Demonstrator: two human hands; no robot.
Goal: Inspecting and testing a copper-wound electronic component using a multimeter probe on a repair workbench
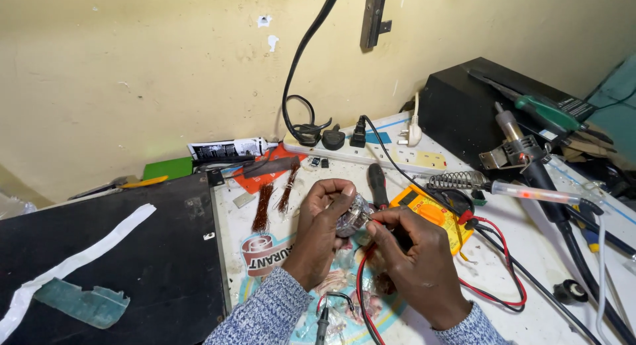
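Hands number two: a small silvery component [353,216] is gripped above the bench by the left hand [319,229], and one red probe lead [362,282] is pinched against it by the right hand [411,259]. One yellow multimeter [427,216] is seen behind; two copper wire bundles [264,206] are laid left; one white power strip [371,153] is set farthest.

An electronics repair workshop; a yellow multimeter [427,216] lies mid-bench. Right of it a soldering iron [530,194]; behind it a power strip [371,156].

Glossy yellow plastic multimeter [429,219]; shiny metal component [353,217]; bare copper wire bundles [264,207]; matt black panel [99,252].
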